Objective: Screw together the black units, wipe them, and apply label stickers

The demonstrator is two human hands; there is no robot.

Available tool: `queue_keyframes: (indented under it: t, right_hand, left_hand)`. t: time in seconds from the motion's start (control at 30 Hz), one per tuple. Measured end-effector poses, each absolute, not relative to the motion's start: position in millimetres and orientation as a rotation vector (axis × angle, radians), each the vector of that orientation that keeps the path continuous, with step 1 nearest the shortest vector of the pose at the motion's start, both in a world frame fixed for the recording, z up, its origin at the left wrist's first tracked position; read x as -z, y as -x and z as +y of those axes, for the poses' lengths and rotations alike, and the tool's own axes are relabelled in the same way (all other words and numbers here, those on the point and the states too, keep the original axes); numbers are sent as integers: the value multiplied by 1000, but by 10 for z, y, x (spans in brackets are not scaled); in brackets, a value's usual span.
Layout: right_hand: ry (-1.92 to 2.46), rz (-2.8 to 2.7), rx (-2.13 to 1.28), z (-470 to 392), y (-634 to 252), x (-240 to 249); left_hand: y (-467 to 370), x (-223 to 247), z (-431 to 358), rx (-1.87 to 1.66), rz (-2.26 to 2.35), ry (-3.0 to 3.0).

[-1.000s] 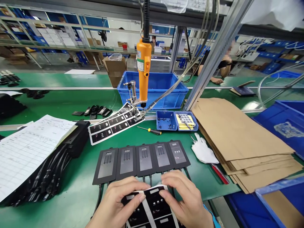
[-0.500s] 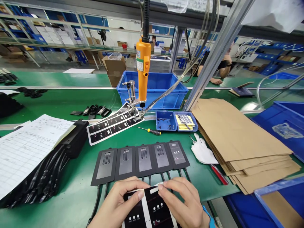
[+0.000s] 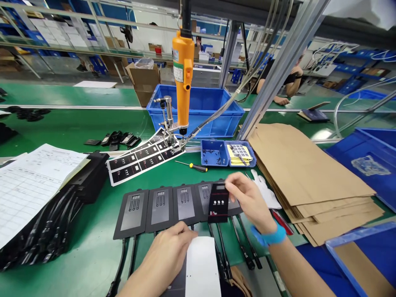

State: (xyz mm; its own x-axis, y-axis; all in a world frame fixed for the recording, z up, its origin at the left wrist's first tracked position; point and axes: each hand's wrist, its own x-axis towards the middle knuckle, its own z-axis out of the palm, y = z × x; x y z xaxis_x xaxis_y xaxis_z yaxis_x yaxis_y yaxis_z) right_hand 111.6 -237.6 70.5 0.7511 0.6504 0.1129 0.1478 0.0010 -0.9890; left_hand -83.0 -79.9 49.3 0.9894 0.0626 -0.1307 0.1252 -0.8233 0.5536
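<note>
My right hand (image 3: 247, 198) pinches a black label (image 3: 219, 203) by its upper right corner, above the fourth and fifth devices of a row. My left hand (image 3: 173, 251) grips the top edge of a label sheet (image 3: 202, 264), its white back showing, low at the front. Of the row of black cabled devices, the leftmost (image 3: 131, 214) and its neighbour (image 3: 160, 208) show bare grey faces with a small display window. The held label partly covers the right end of the row. More printed label sheets (image 3: 139, 159) lie behind the row.
An orange electric screwdriver (image 3: 182, 78) hangs before a blue bin (image 3: 213, 109). A small blue tray (image 3: 213, 152), a yellow-black screwdriver (image 3: 198, 167) and brown cardboard sheets (image 3: 303, 165) lie beyond. Papers (image 3: 37, 177) and black cabled parts (image 3: 89, 177) are left. A person sits across.
My right hand has moved up and right with a single label, now off the sheet. The sheet in my left hand has turned from its printed face to its white back.
</note>
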Motion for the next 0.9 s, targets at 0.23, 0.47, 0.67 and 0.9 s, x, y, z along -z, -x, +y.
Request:
queue_keyframes:
  t: [0.23,0.47,0.67,0.9]
  right_hand:
    - [1668,-747,-568,-1920,-1589,-98]
    - [1663,-737,-594,-1893,-1553,-15]
    - [1678,-720,-585,-1901,-1537,-16]
    - [1709,-724,-567,-1891,-1547,21]
  left_hand:
    - [680,-122,-1050,40,172,-3136]
    - [643,-27,-1099,73,193,-3136]
    - [660,18,-1091,-29,159,-3162]
    - [648,38,-1108,-67,112,-3187]
